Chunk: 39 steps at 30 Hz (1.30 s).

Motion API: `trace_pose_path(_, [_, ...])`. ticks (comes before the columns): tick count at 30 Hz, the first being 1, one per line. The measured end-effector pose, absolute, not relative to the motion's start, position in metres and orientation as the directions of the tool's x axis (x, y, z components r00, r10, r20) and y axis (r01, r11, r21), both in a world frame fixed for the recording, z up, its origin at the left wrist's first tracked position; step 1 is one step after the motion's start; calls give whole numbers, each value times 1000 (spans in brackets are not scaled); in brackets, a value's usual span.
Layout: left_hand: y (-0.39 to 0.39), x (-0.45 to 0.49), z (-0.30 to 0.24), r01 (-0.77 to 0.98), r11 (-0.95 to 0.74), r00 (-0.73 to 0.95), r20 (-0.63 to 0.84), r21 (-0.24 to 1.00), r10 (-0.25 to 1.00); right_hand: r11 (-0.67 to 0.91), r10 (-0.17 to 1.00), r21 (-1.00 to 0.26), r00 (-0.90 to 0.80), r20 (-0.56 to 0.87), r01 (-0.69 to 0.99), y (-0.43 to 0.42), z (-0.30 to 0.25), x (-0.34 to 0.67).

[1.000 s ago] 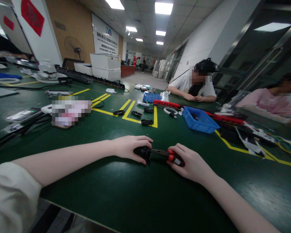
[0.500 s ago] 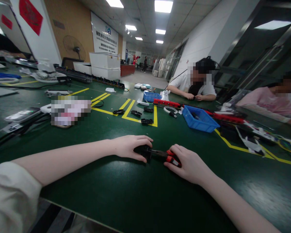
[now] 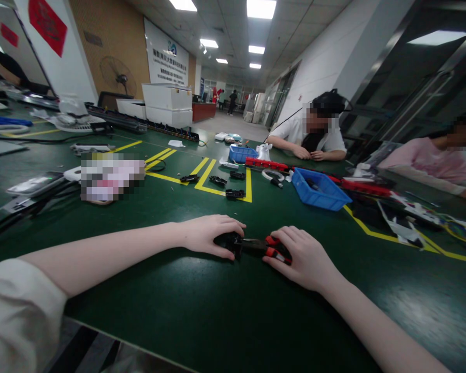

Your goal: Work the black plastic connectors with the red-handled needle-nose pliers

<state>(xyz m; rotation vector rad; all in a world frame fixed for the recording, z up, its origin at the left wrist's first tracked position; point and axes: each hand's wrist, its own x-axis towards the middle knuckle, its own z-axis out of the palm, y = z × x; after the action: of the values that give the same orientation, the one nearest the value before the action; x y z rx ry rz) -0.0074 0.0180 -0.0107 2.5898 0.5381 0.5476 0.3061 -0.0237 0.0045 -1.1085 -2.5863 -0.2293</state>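
My left hand [image 3: 213,234] is closed around a small black plastic part [image 3: 233,243] just above the green table [image 3: 202,311]. Its far side is hidden by my fingers. In my right hand [image 3: 299,254] are long-nosed pliers [image 3: 274,249] with red and black handles. The handles lie between my thumb and fingers, and the jaws point left and meet the right side of the black part. Whether the jaw tips grip the part or only touch it, I cannot tell. Several similar black parts, one of them a near black piece [image 3: 235,194], lie beyond my hands.
A blue bin [image 3: 320,190] stands to the right with dark pieces inside; a smaller blue bin [image 3: 243,154] sits farther back. A phone [image 3: 111,176] rests at the left beside cables. Yellow tape [image 3: 213,192] marks the table. One person [image 3: 310,140] sits across, another farther right.
My right hand has shifted slightly upward and the plier handles look spread a little wider. My left hand and the black part stay almost in place.
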Motion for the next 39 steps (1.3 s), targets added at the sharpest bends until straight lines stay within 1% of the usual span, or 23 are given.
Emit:
trace_pose_path(6, [20,-7,-12,250,-839,848,310,483,431,698,648,59,-665,372,713,-23,3,306])
trace_pose_path(21, [19,-8,-11,263,-841,845,309,472,437,695,692,-44,-651,313,717,-25,2,304])
trace_pose_path(31, [19,-8,-12,266,-830,840,305,489,449,704,677,-23,-661,322,710,-26,3,304])
trace_pose_path(35, [18,-9,-11,257,-846,845,316,467,431,703,680,-25,-661,318,711,-27,3,303])
trace_pose_path(39, [16,-10,-9,242,-879,853,342,410,394,706,676,-21,-664,319,708,-26,4,302])
